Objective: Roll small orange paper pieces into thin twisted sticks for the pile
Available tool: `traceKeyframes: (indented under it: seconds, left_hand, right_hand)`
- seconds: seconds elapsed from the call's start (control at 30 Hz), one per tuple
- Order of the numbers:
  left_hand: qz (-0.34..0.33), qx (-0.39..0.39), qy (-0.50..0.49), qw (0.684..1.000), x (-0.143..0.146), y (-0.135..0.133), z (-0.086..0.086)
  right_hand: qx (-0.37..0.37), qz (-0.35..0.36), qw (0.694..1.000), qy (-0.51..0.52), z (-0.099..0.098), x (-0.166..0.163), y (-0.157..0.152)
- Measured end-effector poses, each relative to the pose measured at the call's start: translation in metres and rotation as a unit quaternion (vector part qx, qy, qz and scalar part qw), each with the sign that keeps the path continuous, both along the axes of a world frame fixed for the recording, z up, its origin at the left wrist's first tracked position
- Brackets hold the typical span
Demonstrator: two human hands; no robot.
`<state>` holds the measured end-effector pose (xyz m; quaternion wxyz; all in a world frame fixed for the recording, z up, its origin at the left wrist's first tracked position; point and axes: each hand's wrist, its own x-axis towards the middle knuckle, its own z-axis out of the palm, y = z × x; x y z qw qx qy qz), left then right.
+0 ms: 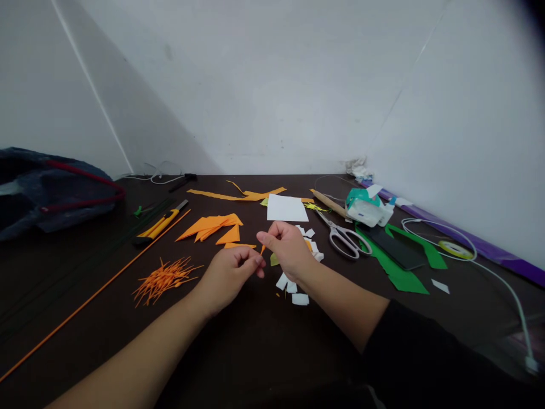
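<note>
Orange piece point(263, 249), probably matt paper; scissors point(335, 229), smooth metal; tabletop point(238, 346), smooth.

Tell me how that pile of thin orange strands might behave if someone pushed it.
The pile of orange strands is probably very light, as each strand looks thin. Strands lie crisscrossed, so a push would likely drag some together and scatter others. Ends poke outward fairly straight, so single strands may be slightly stiff yet easy to bend.

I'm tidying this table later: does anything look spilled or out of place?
One white scrap lies apart at the right, beside the green strip, away from the other white scraps scattered near the right hand. Nothing looks spilled.
</note>
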<state>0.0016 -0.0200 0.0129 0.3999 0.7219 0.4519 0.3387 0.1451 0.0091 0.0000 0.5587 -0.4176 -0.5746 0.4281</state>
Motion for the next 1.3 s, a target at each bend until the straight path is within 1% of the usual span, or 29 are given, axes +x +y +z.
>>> traceKeyframes:
  seconds: [0.07, 0.13, 0.23, 0.3, 0.33, 0.47, 0.57, 0.6, 0.67, 0.77, 0.87, 0.93, 1.0, 1.1, 1.13, 1.17, 1.3]
  left_hand:
    - [0.000, 0.020, 0.049, 0.999, -0.001, 0.000, 0.001]
    - [-0.009, 0.020, 0.055, 0.998, -0.003, -0.001, 0.002]
    - [-0.022, -0.005, -0.018, 1.000, -0.003, 0.000, 0.001]
    - [-0.015, -0.018, -0.078, 0.997, -0.002, 0.001, -0.002]
    - [-0.009, -0.023, -0.097, 0.995, -0.001, 0.002, -0.003]
    - [0.015, -0.032, -0.117, 0.993, 0.001, 0.004, -0.008]
    - [0.017, -0.050, -0.140, 0.989, 0.001, 0.006, -0.009]
    - [0.014, -0.059, -0.146, 0.987, 0.001, 0.006, -0.009]
    - [0.012, -0.071, -0.154, 0.986, 0.001, 0.006, -0.009]
    - [0.012, -0.073, -0.154, 0.985, 0.001, 0.006, -0.009]
    - [0.002, -0.070, -0.150, 0.986, 0.001, 0.006, -0.009]
    - [0.001, -0.069, -0.155, 0.986, 0.001, 0.006, -0.010]
    - [0.003, -0.072, -0.171, 0.983, 0.001, 0.006, -0.011]
    - [-0.009, -0.092, -0.190, 0.977, 0.000, 0.007, -0.011]
    - [-0.015, -0.100, -0.194, 0.976, 0.000, 0.007, -0.011]
    - [-0.022, -0.108, -0.199, 0.974, 0.000, 0.007, -0.011]
    - [-0.058, -0.135, -0.215, 0.965, -0.002, 0.005, -0.010]
  right_hand:
    - [0.013, -0.025, 0.999, -0.029, 0.000, 0.000, 0.000]
    - [0.019, -0.027, 0.999, -0.042, 0.000, 0.001, 0.000]
    - [0.005, 0.015, 1.000, -0.025, 0.000, 0.002, 0.000]
    - [-0.016, 0.054, 0.998, -0.004, 0.000, 0.001, 0.000]
    - [-0.020, 0.062, 0.998, 0.003, 0.001, 0.000, -0.001]
    - [-0.014, 0.074, 0.997, 0.019, 0.002, 0.000, -0.002]
    - [-0.022, 0.129, 0.990, 0.047, 0.003, 0.003, 0.001]
    - [-0.025, 0.135, 0.989, 0.052, 0.003, 0.005, 0.002]
    - [-0.028, 0.116, 0.991, 0.055, 0.002, 0.006, 0.004]
    - [-0.026, 0.063, 0.996, 0.053, 0.001, 0.004, 0.005]
    - [-0.010, 0.014, 1.000, 0.014, 0.001, 0.000, 0.003]
    - [-0.006, -0.002, 1.000, -0.003, 0.000, 0.000, 0.002]
    - [-0.018, 0.032, 0.999, 0.023, 0.000, 0.001, 0.002]
    - [-0.043, 0.131, 0.987, 0.083, -0.001, 0.005, 0.005]
    - [-0.045, 0.148, 0.984, 0.092, -0.001, 0.006, 0.006]
    - [-0.043, 0.152, 0.983, 0.094, -0.001, 0.007, 0.006]
    - [-0.035, 0.121, 0.986, 0.107, 0.000, 0.007, 0.008]
